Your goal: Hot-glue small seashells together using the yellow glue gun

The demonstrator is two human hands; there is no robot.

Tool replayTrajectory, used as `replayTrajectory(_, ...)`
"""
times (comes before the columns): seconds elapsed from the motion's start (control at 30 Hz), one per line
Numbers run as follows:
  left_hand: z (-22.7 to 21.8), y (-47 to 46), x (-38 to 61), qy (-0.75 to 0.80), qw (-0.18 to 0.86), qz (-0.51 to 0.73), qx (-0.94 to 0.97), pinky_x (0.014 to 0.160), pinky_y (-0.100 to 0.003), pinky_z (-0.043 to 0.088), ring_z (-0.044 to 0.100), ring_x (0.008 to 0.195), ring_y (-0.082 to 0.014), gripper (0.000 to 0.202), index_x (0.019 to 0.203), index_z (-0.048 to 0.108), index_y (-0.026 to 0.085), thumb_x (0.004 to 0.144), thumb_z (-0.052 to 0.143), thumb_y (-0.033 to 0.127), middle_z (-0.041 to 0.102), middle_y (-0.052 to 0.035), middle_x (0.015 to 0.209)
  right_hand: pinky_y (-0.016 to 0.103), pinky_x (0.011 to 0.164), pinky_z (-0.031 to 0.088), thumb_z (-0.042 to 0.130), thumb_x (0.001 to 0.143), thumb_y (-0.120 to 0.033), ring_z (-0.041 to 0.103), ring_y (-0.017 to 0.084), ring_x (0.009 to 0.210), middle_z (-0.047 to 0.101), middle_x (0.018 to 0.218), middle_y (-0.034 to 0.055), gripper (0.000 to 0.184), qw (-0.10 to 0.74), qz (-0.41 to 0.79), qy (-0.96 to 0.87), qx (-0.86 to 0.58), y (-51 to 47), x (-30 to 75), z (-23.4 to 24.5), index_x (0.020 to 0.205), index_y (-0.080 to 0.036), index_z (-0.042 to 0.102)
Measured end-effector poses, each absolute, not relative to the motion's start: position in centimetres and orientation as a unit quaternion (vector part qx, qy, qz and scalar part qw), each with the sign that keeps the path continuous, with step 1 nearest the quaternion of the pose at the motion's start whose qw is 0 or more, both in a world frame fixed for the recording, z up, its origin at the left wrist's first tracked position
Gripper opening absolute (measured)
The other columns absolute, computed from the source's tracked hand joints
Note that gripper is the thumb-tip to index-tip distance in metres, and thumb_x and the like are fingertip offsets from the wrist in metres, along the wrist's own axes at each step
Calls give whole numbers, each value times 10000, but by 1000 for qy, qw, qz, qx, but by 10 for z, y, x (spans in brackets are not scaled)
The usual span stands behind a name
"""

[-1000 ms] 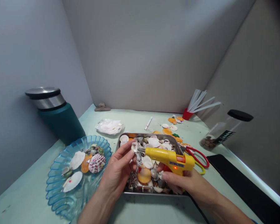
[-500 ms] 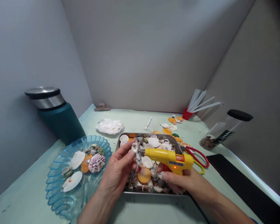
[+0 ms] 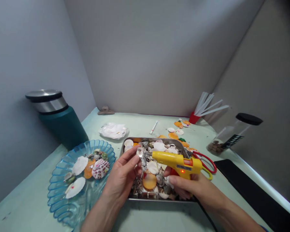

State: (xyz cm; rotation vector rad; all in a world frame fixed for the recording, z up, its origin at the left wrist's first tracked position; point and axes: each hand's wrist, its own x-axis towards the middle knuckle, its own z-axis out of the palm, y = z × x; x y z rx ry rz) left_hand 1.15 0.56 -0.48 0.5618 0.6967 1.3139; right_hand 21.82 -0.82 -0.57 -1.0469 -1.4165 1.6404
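Observation:
My left hand (image 3: 122, 180) pinches a small pale shell (image 3: 140, 152) between thumb and fingers, held above a metal tray (image 3: 159, 200) filled with mixed seashells. My right hand (image 3: 187, 187) grips a yellow glue gun (image 3: 177, 161) whose red light glows. The gun's nozzle points left and sits right against the small shell. Both hands hover over the near half of the tray.
A blue glass dish (image 3: 62, 196) with several shells lies at the left. Behind it stands a teal flask (image 3: 59, 120). Loose shells (image 3: 175, 132), a red cup of glue sticks (image 3: 195, 117), red-handled scissors (image 3: 205, 162), a lidded jar (image 3: 232, 135) and a black pad (image 3: 251, 193) are at the right.
The glue gun has shifted slightly right and tilted, its nozzle staying at the small shell. My left hand has barely moved.

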Motion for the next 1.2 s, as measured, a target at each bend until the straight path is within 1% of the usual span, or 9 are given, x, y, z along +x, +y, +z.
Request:
replayTrajectory(0.23,-4,7,12,317,701,587,252,497,-166,423,474,592,-59,315,1032,686,173,719,708,137,585,-2,737,170,383,277,700,762,-390,356,47,416,472,554,-45,253,376,611,-561,-414,-10,219,-6,896,-183,644)
replayTrajectory(0.37,-5,7,12,320,698,590,249,501,-166,426,478,591,-57,302,1016,692,175,718,708,130,596,-4,746,175,394,338,661,802,-355,403,67,441,518,571,-31,198,360,579,-606,-409,-11,219,-2,906,-187,657)
replayTrajectory(0.43,-5,6,11,320,698,590,248,504,-166,426,480,594,-57,308,1025,690,180,722,703,127,601,-6,755,195,440,416,642,816,-343,493,98,504,598,657,0,176,360,553,-634,-404,-12,219,0,907,-194,664)
replayTrajectory(0.5,-5,6,11,320,698,590,248,504,-164,424,483,603,-59,313,1031,689,181,724,701,125,603,-8,764,235,550,497,639,814,-336,593,151,640,661,765,30,166,370,513,-659,-406,-13,219,1,903,-201,674)
replayTrajectory(0.57,-5,6,11,320,699,588,250,502,-164,421,482,606,-60,310,1031,691,176,724,702,130,601,-9,759,273,668,528,643,809,-329,634,196,780,691,850,44,173,380,467,-682,-415,-13,219,1,926,-207,677)
replayTrajectory(0.63,-4,6,12,319,701,586,251,499,-165,420,477,600,-60,310,1030,693,173,723,705,138,593,-6,740,280,696,523,627,821,-320,637,204,805,692,861,46,165,374,419,-708,-428,-14,220,0,930,-203,667)
replayTrajectory(0.8,-4,5,13,322,709,576,248,493,-179,419,474,581,-65,314,1028,696,165,715,718,173,576,0,699,232,532,415,566,861,-289,511,132,582,575,674,-4,128,341,314,-781,-418,-13,220,-1,794,-184,595)
replayTrajectory(1.0,-4,6,12,319,716,568,249,500,-188,419,477,565,-70,329,1056,687,181,728,710,191,566,2,657,224,543,356,571,827,-192,469,117,587,551,695,-20,20,340,309,-797,-393,-13,221,1,813,-183,558)
replayTrajectory(1.2,-5,6,12,318,714,571,251,507,-184,416,475,567,-68,360,1083,677,185,724,714,186,569,-1,667,229,544,344,547,843,-236,452,118,584,539,684,-15,85,327,321,-797,-393,-14,223,2,779,-180,538)
